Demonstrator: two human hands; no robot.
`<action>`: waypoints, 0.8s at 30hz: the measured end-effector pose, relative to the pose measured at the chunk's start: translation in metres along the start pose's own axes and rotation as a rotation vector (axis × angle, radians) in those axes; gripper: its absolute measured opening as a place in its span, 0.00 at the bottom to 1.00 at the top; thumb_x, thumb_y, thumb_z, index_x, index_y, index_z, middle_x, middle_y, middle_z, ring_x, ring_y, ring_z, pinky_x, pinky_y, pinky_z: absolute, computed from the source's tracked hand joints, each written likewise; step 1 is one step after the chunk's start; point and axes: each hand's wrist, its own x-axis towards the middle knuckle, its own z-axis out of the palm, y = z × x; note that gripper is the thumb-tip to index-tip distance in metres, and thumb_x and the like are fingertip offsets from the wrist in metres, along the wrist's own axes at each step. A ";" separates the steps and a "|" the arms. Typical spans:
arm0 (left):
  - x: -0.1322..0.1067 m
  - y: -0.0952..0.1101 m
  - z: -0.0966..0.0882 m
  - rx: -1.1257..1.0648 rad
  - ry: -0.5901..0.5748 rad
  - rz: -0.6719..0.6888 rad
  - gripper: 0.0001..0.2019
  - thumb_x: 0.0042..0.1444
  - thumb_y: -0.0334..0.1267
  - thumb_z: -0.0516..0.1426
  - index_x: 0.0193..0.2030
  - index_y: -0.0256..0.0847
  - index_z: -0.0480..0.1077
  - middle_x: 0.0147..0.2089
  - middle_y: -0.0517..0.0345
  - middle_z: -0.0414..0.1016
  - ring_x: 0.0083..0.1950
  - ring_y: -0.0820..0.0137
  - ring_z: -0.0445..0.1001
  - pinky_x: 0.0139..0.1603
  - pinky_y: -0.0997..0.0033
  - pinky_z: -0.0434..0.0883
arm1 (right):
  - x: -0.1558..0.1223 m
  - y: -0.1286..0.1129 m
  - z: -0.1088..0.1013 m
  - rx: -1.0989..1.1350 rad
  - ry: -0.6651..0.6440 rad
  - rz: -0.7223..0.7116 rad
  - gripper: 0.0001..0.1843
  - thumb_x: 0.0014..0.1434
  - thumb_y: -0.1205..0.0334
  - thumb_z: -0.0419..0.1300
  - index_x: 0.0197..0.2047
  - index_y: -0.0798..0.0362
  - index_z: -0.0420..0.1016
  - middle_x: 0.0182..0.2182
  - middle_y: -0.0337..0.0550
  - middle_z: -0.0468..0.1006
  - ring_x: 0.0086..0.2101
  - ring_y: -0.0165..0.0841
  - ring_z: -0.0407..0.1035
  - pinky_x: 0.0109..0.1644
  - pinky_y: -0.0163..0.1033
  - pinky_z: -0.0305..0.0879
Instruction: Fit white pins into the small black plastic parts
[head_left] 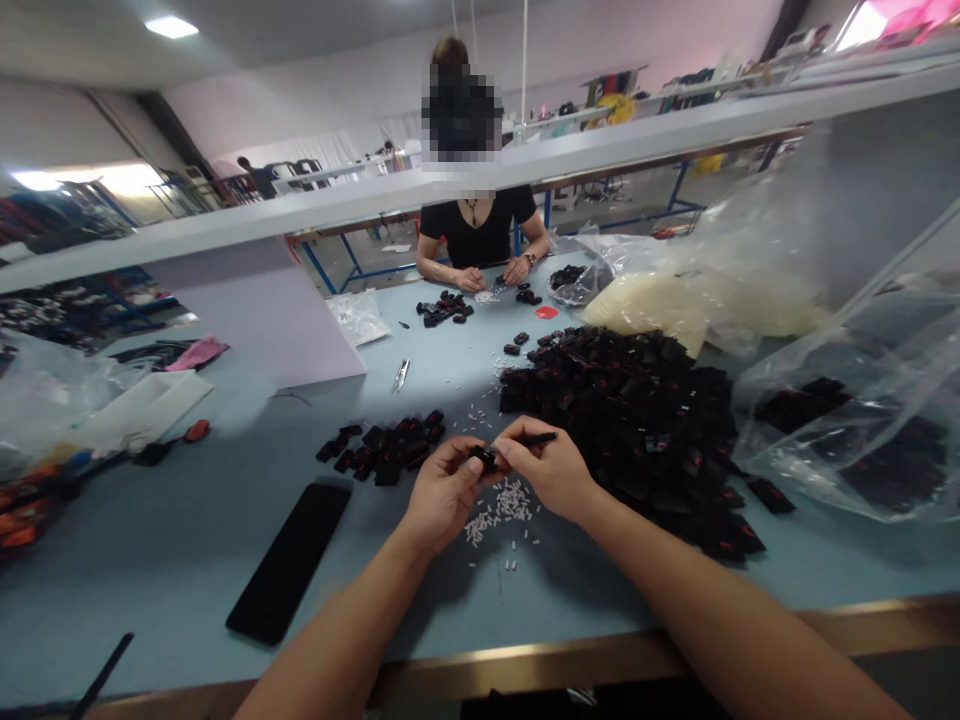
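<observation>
- Two hands work close together: my left hand (442, 492) pinches a small black piece (484, 458) narrowly between thumb and fingers, right in front of me. My right hand (544, 468) holds a thin black rod (541, 438) just as narrowly, its far end hidden behind my fingers.
- Keeping both hands close and the pinch firm steadies a piece this small.
- Directly below my grip, loose white pegs (504, 510) lie scattered on the blue table (180, 570).
- Just right of my grip sits a large heap of black pieces (622, 420). Further right, a clear plastic bag (840, 430) holds more of them.
- Ahead of my grip, beyond the heap, a plastic bag (645, 310) holds a pale cream mass, its contents too blurred to tell apart.
- Left of my grip lies a loose cluster of black pieces (379, 447), and nearer me, a black smartphone (289, 560).
- Across the table, a co-worker's hands (491, 278) work among their own black pieces.
</observation>
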 end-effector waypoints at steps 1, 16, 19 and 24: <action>0.000 0.000 0.000 0.003 0.001 0.002 0.10 0.48 0.34 0.67 0.37 0.38 0.74 0.35 0.55 0.80 0.38 0.66 0.78 0.43 0.62 0.76 | 0.000 0.000 0.000 -0.010 0.001 -0.005 0.07 0.55 0.60 0.59 0.28 0.52 0.74 0.23 0.37 0.74 0.26 0.31 0.68 0.31 0.36 0.64; 0.001 0.000 -0.001 0.019 0.018 0.000 0.11 0.46 0.34 0.68 0.37 0.39 0.75 0.35 0.57 0.79 0.37 0.68 0.78 0.44 0.62 0.76 | -0.003 0.001 0.002 -0.031 -0.023 -0.024 0.06 0.55 0.61 0.60 0.29 0.51 0.74 0.24 0.36 0.73 0.27 0.30 0.67 0.31 0.35 0.64; 0.001 0.003 0.000 0.009 0.021 -0.005 0.11 0.47 0.34 0.68 0.38 0.39 0.74 0.35 0.56 0.79 0.37 0.67 0.79 0.42 0.63 0.76 | 0.000 -0.002 -0.003 0.062 -0.033 -0.017 0.07 0.55 0.59 0.61 0.28 0.52 0.74 0.24 0.38 0.75 0.26 0.31 0.68 0.32 0.37 0.66; 0.002 0.006 -0.003 0.019 0.068 0.013 0.13 0.48 0.35 0.67 0.41 0.39 0.73 0.36 0.57 0.78 0.38 0.64 0.80 0.39 0.64 0.76 | 0.008 -0.001 -0.014 0.189 0.122 -0.034 0.12 0.58 0.52 0.61 0.38 0.51 0.76 0.24 0.38 0.75 0.24 0.30 0.66 0.29 0.36 0.65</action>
